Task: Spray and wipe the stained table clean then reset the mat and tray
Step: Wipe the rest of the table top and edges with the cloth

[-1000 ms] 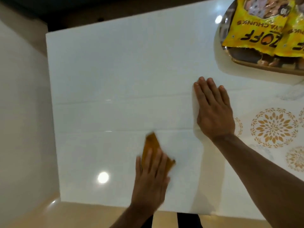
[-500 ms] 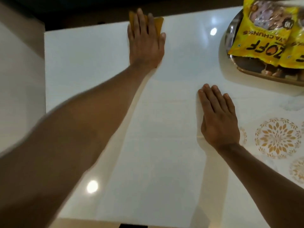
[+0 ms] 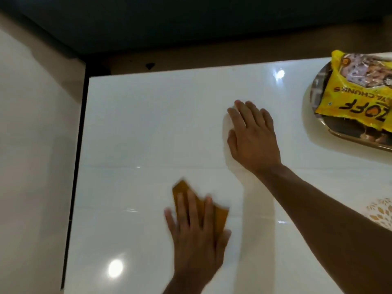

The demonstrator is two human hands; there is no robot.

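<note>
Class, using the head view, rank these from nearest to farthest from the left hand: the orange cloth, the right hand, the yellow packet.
1. Orange cloth: directly under the left hand, touching it.
2. Right hand: flat on the table, up and to the right.
3. Yellow packet: on the tray at the far right edge.

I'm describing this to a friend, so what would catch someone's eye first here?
First, the left hand pressing an orange cloth flat on the glossy white table, near the front. Next, the right hand resting flat mid-table. Then the yellow packets on a tray at the far right.
</note>
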